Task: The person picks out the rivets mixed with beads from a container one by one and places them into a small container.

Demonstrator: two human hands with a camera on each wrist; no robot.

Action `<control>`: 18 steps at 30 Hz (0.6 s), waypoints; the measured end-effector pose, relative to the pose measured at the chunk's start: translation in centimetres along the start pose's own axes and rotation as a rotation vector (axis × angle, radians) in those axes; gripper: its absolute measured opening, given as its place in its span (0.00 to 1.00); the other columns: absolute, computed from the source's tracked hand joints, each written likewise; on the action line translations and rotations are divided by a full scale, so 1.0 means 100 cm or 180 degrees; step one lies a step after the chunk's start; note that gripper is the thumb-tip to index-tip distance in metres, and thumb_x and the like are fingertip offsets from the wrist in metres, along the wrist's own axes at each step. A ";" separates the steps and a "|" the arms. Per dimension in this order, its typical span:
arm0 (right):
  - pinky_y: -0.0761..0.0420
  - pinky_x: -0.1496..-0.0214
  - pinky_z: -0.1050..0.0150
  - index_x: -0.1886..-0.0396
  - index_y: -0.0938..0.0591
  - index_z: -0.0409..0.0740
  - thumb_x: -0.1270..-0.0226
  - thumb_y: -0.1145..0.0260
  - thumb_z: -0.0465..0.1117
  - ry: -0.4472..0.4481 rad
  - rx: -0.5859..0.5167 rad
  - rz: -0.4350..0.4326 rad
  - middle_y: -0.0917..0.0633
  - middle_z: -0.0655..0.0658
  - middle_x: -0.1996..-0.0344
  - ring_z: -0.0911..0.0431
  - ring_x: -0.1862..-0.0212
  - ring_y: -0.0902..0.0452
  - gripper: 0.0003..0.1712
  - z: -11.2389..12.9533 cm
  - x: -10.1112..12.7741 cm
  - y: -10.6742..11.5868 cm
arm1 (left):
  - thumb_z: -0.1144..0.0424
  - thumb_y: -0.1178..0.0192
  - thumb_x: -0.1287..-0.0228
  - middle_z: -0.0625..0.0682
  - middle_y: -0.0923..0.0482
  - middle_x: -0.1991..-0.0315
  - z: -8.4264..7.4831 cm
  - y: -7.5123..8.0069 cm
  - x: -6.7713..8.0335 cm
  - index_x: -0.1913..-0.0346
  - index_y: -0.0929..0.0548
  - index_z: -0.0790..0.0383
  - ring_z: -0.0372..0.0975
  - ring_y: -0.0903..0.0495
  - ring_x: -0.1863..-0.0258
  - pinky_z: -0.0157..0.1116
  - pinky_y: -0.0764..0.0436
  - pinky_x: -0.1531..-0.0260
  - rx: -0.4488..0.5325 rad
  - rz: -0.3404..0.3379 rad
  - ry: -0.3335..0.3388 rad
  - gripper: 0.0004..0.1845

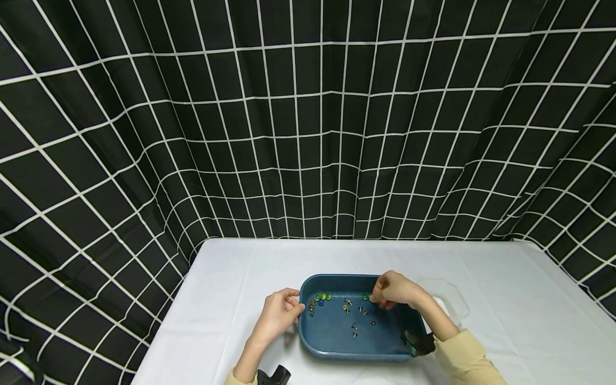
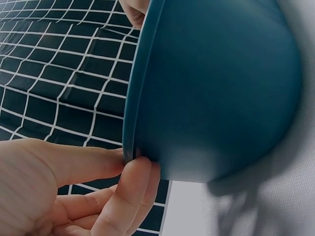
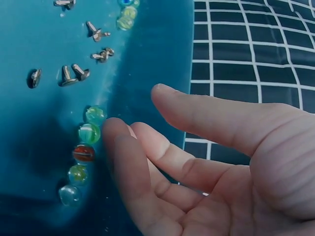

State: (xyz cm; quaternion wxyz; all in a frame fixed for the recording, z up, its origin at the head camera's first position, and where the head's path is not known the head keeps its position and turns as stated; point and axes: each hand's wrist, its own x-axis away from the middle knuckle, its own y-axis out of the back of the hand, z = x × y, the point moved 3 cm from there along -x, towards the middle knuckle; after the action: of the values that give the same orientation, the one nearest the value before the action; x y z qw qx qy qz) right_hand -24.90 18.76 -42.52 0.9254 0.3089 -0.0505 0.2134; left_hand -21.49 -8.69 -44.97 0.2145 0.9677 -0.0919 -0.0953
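Observation:
A blue plastic tub (image 1: 366, 342) sits on the table. My left hand (image 1: 280, 314) pinches its left rim between thumb and fingers, which the left wrist view shows close up on the tub wall (image 2: 211, 88). Inside the tub, my right hand (image 1: 395, 289) reaches over the far right part. Its thumb (image 3: 197, 110) stands apart from the fingers, with nothing between them. The bent fingertips are right beside a green marble (image 3: 89, 132), one of several glass marbles in a line. Small metal screws (image 3: 98, 32) lie scattered on the tub floor.
More marbles (image 1: 323, 297) are gathered in the tub's far left corner. A clear lid-like sheet (image 1: 449, 291) and a white object (image 1: 440, 306) lie right of the tub on the white-covered table (image 1: 231, 278). A black grid curtain (image 1: 308, 160) hangs behind.

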 end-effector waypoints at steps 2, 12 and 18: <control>0.20 0.74 0.59 0.78 0.23 0.33 0.44 0.35 0.31 -0.0036 0.0003 0.0016 0.22 0.46 0.83 0.56 0.77 0.24 0.07 0.000 0.000 -0.001 | 0.76 0.38 0.47 0.52 0.24 0.75 -0.001 0.000 0.000 0.55 0.25 0.81 0.34 0.24 0.84 0.28 0.26 0.84 -0.0014 0.0001 0.0006 0.16; 0.20 0.74 0.60 0.77 0.22 0.32 0.52 0.31 0.28 -0.0106 0.0031 0.0130 0.18 0.45 0.80 0.58 0.77 0.25 0.06 -0.001 0.001 -0.008 | 0.75 0.38 0.46 0.52 0.24 0.75 -0.002 0.000 0.001 0.54 0.25 0.81 0.34 0.24 0.85 0.28 0.26 0.84 -0.0039 0.0022 0.0035 0.17; 0.19 0.75 0.59 0.79 0.21 0.30 0.51 0.31 0.28 -0.0110 0.0015 0.0209 0.19 0.46 0.83 0.58 0.79 0.24 0.06 -0.001 0.000 -0.010 | 0.75 0.38 0.46 0.52 0.23 0.75 -0.002 0.000 0.001 0.53 0.25 0.81 0.34 0.23 0.85 0.28 0.25 0.84 -0.0050 0.0029 0.0055 0.17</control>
State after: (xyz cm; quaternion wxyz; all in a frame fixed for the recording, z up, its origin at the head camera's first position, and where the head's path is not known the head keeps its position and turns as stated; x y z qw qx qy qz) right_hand -24.42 18.10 -43.12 0.9162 0.3129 -0.0762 0.2385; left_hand -21.30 -8.64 -44.77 0.2233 0.9663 -0.0938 -0.0866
